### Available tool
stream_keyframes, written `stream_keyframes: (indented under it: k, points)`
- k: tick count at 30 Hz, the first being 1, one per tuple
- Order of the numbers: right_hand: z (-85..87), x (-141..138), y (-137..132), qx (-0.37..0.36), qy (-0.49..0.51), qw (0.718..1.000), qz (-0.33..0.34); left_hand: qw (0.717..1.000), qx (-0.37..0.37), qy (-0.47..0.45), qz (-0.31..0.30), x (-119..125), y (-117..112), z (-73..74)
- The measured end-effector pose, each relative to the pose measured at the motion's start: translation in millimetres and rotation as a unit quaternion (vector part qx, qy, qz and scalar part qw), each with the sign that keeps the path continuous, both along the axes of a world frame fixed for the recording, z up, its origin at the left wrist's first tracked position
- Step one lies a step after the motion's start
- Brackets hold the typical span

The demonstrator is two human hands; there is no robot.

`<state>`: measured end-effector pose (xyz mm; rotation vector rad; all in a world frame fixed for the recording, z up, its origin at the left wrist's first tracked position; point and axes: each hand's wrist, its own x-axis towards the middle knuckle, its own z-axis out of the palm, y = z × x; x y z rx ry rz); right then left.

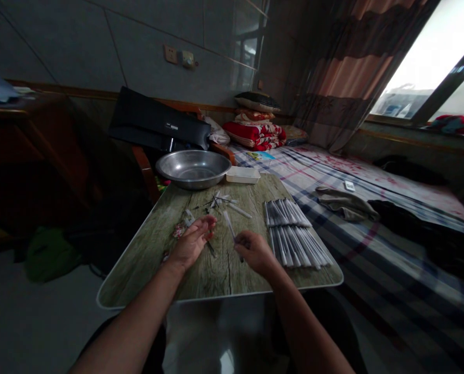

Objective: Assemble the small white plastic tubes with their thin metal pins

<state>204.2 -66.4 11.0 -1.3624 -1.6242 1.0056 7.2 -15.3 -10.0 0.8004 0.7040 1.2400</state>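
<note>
My right hand (255, 250) is closed around a thin pale tube (229, 225) that points up and away over the wood-patterned table (224, 275). My left hand (193, 240) hovers beside it with fingertips pinched together near the tube; what they pinch is too small to name. Between and beyond the hands lie a few loose tubes and thin dark refills (226, 202). Two neat rows of finished pale tubes (294, 234) lie to the right of my right hand.
A steel basin (193, 168) and a white shallow tray (242, 174) sit at the table's far edge. Small scraps (182, 226) lie left of my left hand. A bed with a checked sheet (372, 249) runs along the right; a dark chair (157, 124) stands behind the basin.
</note>
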Motion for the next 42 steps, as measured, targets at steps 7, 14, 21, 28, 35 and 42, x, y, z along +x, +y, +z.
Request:
stream_keyframes:
  k: [7,14,21,28,35,42]
  points:
    - [20.3,119,-41,0.056,-0.254,0.95,-0.174,0.999,-0.015,0.005,0.032,-11,6,-0.8]
    - [16.3,158,-60,0.059,-0.208,0.954,-0.207,1.0,-0.018,0.015,0.02,-8,10,-5.5]
    - [24.4,150,-70,0.064,0.035,0.962,-0.263,0.999,-0.014,0.027,0.012,-10,10,-6.5]
    - [29.8,180,-81,0.014,0.021,0.994,-0.11,0.999,-0.025,0.038,0.022,-15,8,-4.7]
    - [18.4,181,-56,0.005,-0.126,0.972,-0.2,0.998,-0.018,0.05,0.026,-13,9,-6.2]
    - [2.9,179,-30,0.07,-0.421,0.874,-0.231,0.998,-0.024,0.043,0.036,-15,10,-4.3]
